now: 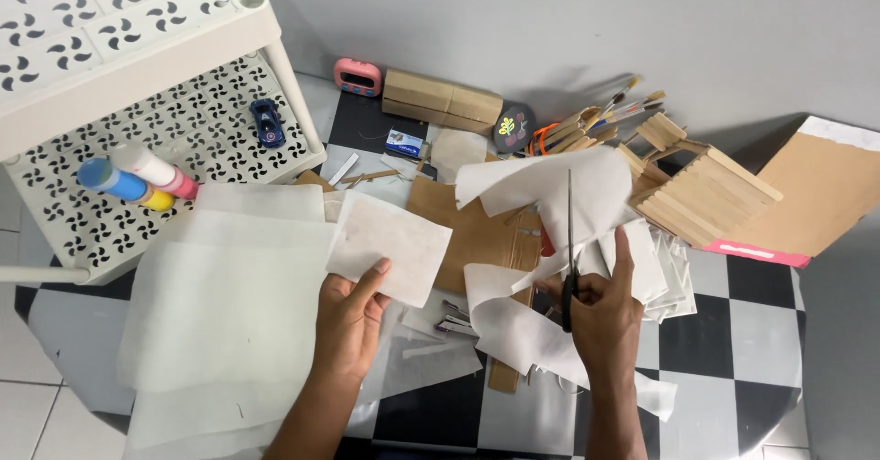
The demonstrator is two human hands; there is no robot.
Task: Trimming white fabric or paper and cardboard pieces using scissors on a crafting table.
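The left hand (pixel 351 318) pinches a small square of thin white paper (pixel 390 245) by its lower edge, thumb on top, and holds it flat above the checkered floor (pixel 733 350). The right hand (pixel 600 318) is closed round the handles of a pair of scissors (pixel 568 240) — the narrow blades point straight away from the person, up against a large, limp white sheet (pixel 550 190) that curls around the hand and droops to the tiles.

Clutter crowds the far side. A flat piece of brown cardboard (pixel 472 235) lies between the two hands, partly under the sheet. Behind it, near the grey wall, sit a pink timer (pixel 357 77), a long wooden block (pixel 442 101), a bundle of paintbrushes (pixel 623 112) and a little house of craft sticks (pixel 697 185) just beside the right hand's sheet. A tan envelope (pixel 816 194) lies at the right edge.

To the left stands a white perforated plastic shelf (pixel 137 66) holding a blue toy car (pixel 267 121) and glue tubes (pixel 137 178). Wide translucent sheets (pixel 220 313) cover the floor below it, smooth and layered, touching the left forearm. Open tiles show only at the near right corner.
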